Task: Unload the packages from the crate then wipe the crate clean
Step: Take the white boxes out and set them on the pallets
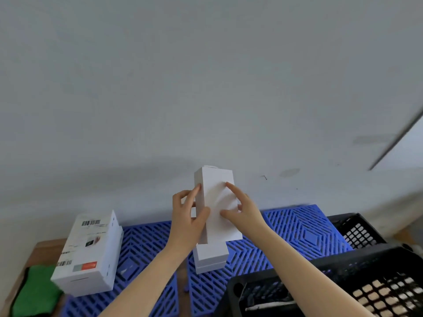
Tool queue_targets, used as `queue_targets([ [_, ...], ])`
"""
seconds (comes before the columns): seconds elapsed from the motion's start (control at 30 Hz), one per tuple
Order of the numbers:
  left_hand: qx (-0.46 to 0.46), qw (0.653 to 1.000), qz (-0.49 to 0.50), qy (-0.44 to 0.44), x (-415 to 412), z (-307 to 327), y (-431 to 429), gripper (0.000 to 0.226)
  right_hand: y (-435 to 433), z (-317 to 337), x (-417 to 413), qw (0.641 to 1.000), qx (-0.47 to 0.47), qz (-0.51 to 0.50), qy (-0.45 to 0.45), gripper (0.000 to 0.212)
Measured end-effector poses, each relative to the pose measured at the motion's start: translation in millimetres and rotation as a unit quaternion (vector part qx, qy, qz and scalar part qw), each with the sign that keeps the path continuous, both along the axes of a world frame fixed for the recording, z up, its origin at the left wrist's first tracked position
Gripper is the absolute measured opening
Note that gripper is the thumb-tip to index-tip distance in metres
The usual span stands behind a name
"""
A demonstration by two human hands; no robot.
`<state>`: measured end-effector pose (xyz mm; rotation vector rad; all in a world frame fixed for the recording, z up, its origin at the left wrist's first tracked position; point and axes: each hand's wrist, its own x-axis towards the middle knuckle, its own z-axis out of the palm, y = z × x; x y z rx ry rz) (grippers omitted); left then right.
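The person's left hand (pixel 188 216) and right hand (pixel 241 208) together hold a tall plain white cardboard box (pixel 217 202), tilted slightly away from the camera. The left hand clasps its left side, thumb on the near edge and fingers (pixel 194 191) against the narrow face. The right hand lies open on the broad front face, its fingers (pixel 230 186) spread and pressing the surface, its thumb low on the same face.

Directly below both hands, 2 flat white boxes (pixel 210 257) lie stacked on a blue perforated plastic mat (pixel 302 229); whether the held box touches the top one cannot be told. Left of the left hand and well apart from it, a white printed carton with barcodes and an orange patch (pixel 88 255) rests on the same mat. Further left and nearer the camera, a folded green cloth (pixel 34 291) lies on the brown wooden tabletop (pixel 45 245).

To the right of the right forearm and below it sits a black plastic lattice crate (pixel 343 271), standing on the mat. Its inside is dark and what lies there is unclear. A pale grey wall (pixel 206 76) rises behind the hands.
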<state>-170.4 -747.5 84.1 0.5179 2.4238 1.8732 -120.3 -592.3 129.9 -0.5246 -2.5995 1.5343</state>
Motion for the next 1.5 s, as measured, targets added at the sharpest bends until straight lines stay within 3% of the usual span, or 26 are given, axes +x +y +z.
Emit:
queue_targets([
  [0.13,-0.024,0.997,-0.02,-0.064,-14.7,-31.1,-0.2,0.07,3.1,-26.8,-19.9,0.999,0.005,-0.015,-0.05,0.078],
  [0.4,-0.031,0.989,-0.033,-0.14,-17.7,-88.0,6.1,0.062,7.5,-74.8,-42.8,0.985,0.061,0.008,-0.162,0.072],
  [0.63,-0.06,0.981,-0.025,-0.181,-13.5,-118.1,11.8,0.07,8.3,-102.3,-53.1,0.97,0.113,0.046,-0.208,0.074],
  [1.3,-0.12,0.981,-0.027,-0.153,-13.1,-124.6,11.8,0.068,8.4,-117.4,-57.7,0.963,0.076,0.055,-0.253,0.072],
  [1.5,-0.122,0.988,-0.012,-0.094,-9.1,-104.9,-0.1,0.059,9.2,-102.4,-53.6,0.982,0.087,0.036,-0.166,0.07],
])
